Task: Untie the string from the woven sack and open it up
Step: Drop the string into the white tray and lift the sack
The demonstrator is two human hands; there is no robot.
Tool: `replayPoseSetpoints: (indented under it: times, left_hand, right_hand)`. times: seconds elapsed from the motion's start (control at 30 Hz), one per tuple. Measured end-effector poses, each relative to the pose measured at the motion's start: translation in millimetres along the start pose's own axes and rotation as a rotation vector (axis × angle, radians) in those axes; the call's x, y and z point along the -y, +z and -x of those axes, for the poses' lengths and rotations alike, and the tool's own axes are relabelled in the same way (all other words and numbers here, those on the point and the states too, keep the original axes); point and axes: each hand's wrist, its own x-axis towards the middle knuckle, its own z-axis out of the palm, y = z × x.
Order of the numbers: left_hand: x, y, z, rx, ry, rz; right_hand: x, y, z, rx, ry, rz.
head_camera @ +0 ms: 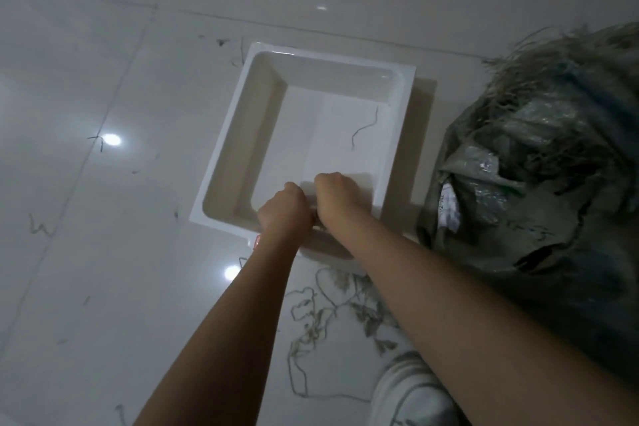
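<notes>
The grey-green woven sack (pixel 539 211) slumps on the floor at the right, its mouth a tuft of frayed fibres (pixel 553 59). Crinkled plastic shows in its folds. My left hand (pixel 287 207) and my right hand (pixel 337 194) are both fisted and pressed together over the near edge of a white tray (pixel 249 135), away from the sack. A short bit of thin string (pixel 315 216) shows between the fists; what lies inside them is hidden. A long tangled string (pixel 321 315) lies loose on the tiles under my forearms.
The white rectangular tray sits on glossy pale floor tiles and holds one curled strand (pixel 363 130). Small fibre scraps are scattered over the tiles at the left. A white shoe (pixel 408 391) is at the bottom, beside the sack.
</notes>
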Motion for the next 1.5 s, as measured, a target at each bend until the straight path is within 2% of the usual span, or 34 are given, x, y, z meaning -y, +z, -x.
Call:
replayPoseSetpoints:
  times: [0.17, 0.23, 0.3, 0.37, 0.43, 0.5, 0.6, 0.67, 0.73, 0.8, 0.87, 0.93, 1.03, 1.3, 1.5]
  left_hand:
    - [-9.1, -5.4, 7.7, -0.028, -0.013, -0.083]
    - [-17.4, -16.3, 10.8, -0.131, 0.024, -0.043]
    - [-36.0, -36.8, 15.8, -0.293, 0.145, 0.115]
    - [-69.2, -67.0, 23.0, -0.418, 0.267, 0.414]
    - [-111.2, -96.5, 36.3, -0.347, 0.365, 0.780]
    - [-153.4, -111.8, 52.4, -0.142, 0.463, 1.004]
    - [-201.5, -105.6, 74.1, 0.151, 0.531, 0.888]
    - [-222.3, -84.2, 74.8, 0.224, 0.521, 0.761]
    - [-232.2, -64.7, 72.4, 0.239, 0.467, 0.725]
    - [-237.1, -55.7, 74.8, 0.279, 0.366, 0.819]
    - [-240.0, -51.8, 80.7, 0.321, 0.313, 0.920]
    - [-242.1, -55.4, 87.8, 0.348, 0.337, 0.934]
    - [-246.3, -70.9, 105.1, 0.403, 0.403, 0.916]
    - [-243.5, -150.7, 173.1, 0.411, 0.410, 1.236]
    - [-223.2, -220.3, 248.9, 0.401, 0.573, 1.206]
  right_hand:
    - [-1.6, -6.1, 9.0, 0.003, -0.128, 0.182]
    - [-7.1, -26.2, 13.8, -0.051, -0.205, 0.243]
    - [-18.1, -63.3, 19.0, -0.176, -0.231, 0.219]
    - [-37.3, -115.9, 27.1, -0.353, -0.187, 0.110]
    - [-68.1, -175.2, 43.4, -0.531, -0.077, -0.069]
    - [-115.4, -221.6, 62.5, -0.675, 0.074, -0.238]
    - [-207.9, -243.2, 89.9, -0.819, 0.421, -0.401]
    - [-259.6, -223.6, 101.0, -0.741, 0.686, -0.585]
    - [-285.2, -187.6, 103.2, -0.535, 0.815, -0.843]
    - [-285.7, -159.5, 105.1, -0.330, 0.763, -0.932]
    - [-277.7, -144.6, 104.1, -0.271, 0.706, -0.917]
    - [-268.5, -144.6, 103.8, -0.228, 0.675, -0.993]
    - [-257.6, -157.7, 110.7, -0.131, 0.534, -1.128]
    - [-252.0, -234.5, 183.7, -0.133, 0.372, -1.475]
    - [-215.6, -309.8, 256.8, -0.266, 0.402, -1.403]
